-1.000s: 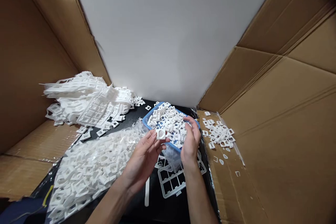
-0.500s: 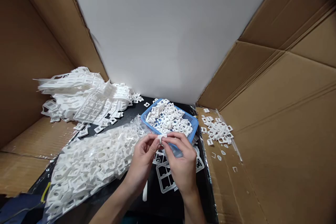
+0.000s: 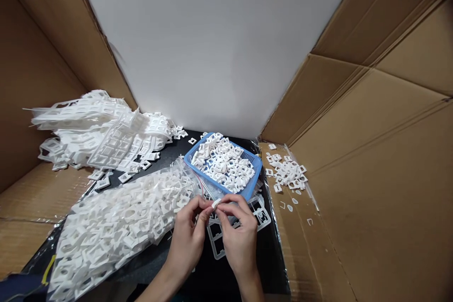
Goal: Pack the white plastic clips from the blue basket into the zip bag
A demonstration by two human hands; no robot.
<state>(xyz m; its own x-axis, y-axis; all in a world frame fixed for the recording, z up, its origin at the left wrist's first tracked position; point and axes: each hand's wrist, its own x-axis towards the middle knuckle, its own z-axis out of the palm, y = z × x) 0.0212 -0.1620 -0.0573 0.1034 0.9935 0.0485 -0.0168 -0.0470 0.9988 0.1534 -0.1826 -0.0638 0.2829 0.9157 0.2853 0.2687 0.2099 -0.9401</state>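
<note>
A small white foam piece (image 3: 216, 203) is pinched between the fingertips of both hands. My left hand (image 3: 191, 226) grips its left side with thumb and forefinger, while my right hand (image 3: 238, 229) holds the right side. The fingers hide much of the piece. Just beyond the hands stands a blue perforated basket (image 3: 259, 170) heaped with white foam pieces (image 3: 226, 160) that have cut-out centres. Below the hands lies a pale sheet frame (image 3: 216, 245) with square openings, partly covered by my right hand.
A clear plastic bag (image 3: 116, 226) full of white pieces lies at left. Behind it are stacked white foam sheets (image 3: 113, 144) with loose pieces around. More pieces (image 3: 288, 172) and thin scraps (image 3: 290, 208) rest on cardboard at right. Cardboard walls (image 3: 382, 151) flank the black table (image 3: 264, 269).
Both hands have drawn a little lower, away from the basket, with the white piece now tilted between the fingertips. The whole scene has shifted slightly left in view.
</note>
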